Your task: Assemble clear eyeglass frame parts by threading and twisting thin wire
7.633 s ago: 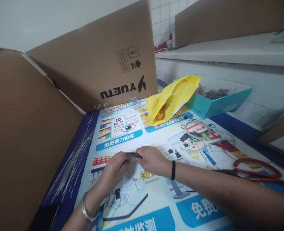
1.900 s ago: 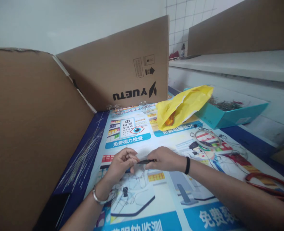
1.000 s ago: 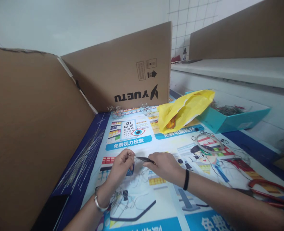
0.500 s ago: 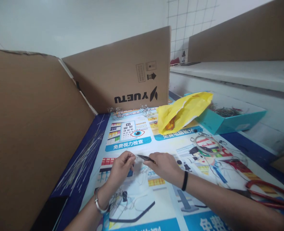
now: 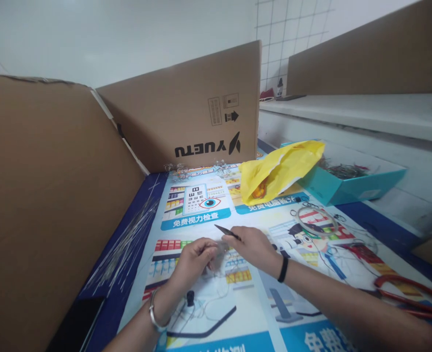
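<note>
My right hand (image 5: 254, 247) is wrapped round dark needle-nose pliers (image 5: 226, 231), their slim tip pointing up and to the left. Thumb and forefinger of my left hand (image 5: 197, 256) are pinched together on a thin wire (image 5: 221, 247), faint and partly hidden by the fingers. Only a small gap separates the two hands, above the printed sheet (image 5: 245, 310). Fine loops of wire show faintly beneath them.
Long straight wires (image 5: 124, 244) lie at the left beside a cardboard panel (image 5: 47, 195). A yellow bag (image 5: 282, 168) and a teal box (image 5: 351, 188) of wire pieces stand back right. A wire coil (image 5: 316, 220) and red handles (image 5: 410, 291) are at the right.
My left hand has shifted right and slightly down, turning inward. The pliers have risen a little, and their tip has moved away from the left fingertips.
</note>
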`<action>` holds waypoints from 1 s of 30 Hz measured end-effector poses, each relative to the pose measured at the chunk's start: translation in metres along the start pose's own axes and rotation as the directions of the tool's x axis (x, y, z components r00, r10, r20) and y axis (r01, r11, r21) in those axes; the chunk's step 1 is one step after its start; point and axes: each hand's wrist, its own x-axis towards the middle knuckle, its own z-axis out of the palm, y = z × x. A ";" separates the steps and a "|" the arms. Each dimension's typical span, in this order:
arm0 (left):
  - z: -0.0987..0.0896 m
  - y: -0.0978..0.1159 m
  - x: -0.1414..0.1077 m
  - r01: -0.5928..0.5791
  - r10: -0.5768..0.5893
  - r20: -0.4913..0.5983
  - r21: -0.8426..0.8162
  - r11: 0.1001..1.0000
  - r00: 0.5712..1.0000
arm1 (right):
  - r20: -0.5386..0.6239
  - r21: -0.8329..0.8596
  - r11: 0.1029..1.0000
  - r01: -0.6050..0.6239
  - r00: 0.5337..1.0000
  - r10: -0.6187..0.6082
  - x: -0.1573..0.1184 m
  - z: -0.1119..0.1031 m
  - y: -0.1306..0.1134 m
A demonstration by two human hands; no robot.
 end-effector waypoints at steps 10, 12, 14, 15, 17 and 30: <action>-0.018 0.004 0.005 -0.082 0.098 0.091 -0.157 0.984 0.991 | 0.308 0.380 0.910 0.164 0.905 -0.292 0.010 -0.013 0.015; -0.019 0.003 0.004 -0.081 0.103 0.114 -0.182 0.980 0.988 | 0.340 0.414 0.894 0.170 0.882 -0.325 0.009 -0.015 0.015; -0.019 0.003 0.003 -0.072 0.100 0.130 -0.206 0.976 0.986 | 0.362 0.458 0.872 0.171 0.860 -0.359 0.008 -0.015 0.014; -0.019 0.003 0.002 -0.064 0.096 0.137 -0.220 0.974 0.986 | 0.370 0.478 0.861 0.173 0.850 -0.376 0.007 -0.016 0.014; -0.019 0.002 0.002 -0.040 0.084 0.158 -0.260 0.965 0.984 | 0.381 0.517 0.840 0.168 0.833 -0.401 0.006 -0.015 0.012; -0.018 -0.001 0.001 0.063 0.028 0.206 -0.421 0.905 0.978 | 0.359 0.592 0.802 0.078 0.865 -0.350 0.001 -0.010 0.002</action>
